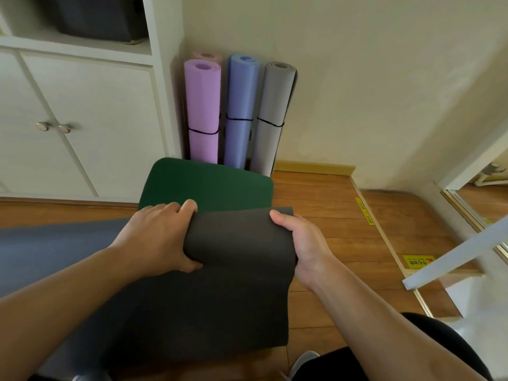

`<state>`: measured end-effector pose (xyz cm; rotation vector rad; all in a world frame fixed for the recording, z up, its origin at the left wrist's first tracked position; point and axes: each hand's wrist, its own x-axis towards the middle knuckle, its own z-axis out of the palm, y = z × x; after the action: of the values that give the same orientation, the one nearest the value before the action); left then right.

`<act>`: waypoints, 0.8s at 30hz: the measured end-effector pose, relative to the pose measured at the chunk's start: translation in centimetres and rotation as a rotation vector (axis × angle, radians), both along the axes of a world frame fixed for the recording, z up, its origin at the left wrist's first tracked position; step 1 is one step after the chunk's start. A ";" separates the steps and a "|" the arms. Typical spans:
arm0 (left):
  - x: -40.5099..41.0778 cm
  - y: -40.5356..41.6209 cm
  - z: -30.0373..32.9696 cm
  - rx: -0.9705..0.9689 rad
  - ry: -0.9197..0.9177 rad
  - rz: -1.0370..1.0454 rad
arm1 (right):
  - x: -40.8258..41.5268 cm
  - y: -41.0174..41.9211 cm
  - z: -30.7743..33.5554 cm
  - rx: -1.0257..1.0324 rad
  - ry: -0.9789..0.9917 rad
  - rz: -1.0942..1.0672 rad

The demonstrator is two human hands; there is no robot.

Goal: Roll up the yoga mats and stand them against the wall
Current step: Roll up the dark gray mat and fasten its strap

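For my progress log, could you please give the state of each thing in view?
Green mat: partly rolled, dark underside out.
Left hand: grips roll.
Right hand: grips roll.
Purple mat, blue mat, grey mat: rolled, banded, upright.
Cabinet: doors closed.

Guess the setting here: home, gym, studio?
Probably a room in a home: a white cabinet with knobbed doors, wood floor, and rolled mats standing in the wall corner. A small studio can't be ruled out.

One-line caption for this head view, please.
Both hands, left hand and right hand, grip the green mat mid-roll, dark underside out, before rolled mats standing against the wall.
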<state>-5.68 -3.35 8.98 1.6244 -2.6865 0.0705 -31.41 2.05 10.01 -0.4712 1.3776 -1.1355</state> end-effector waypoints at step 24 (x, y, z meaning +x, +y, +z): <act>-3.3 3.1 -1.2 -0.032 -0.173 -0.155 | 1.3 -0.7 -2.3 -0.489 1.739 0.931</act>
<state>-8.96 -0.28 7.83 1.4597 -2.9120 0.2638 -30.12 1.36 7.70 -2.5183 1.7610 0.0086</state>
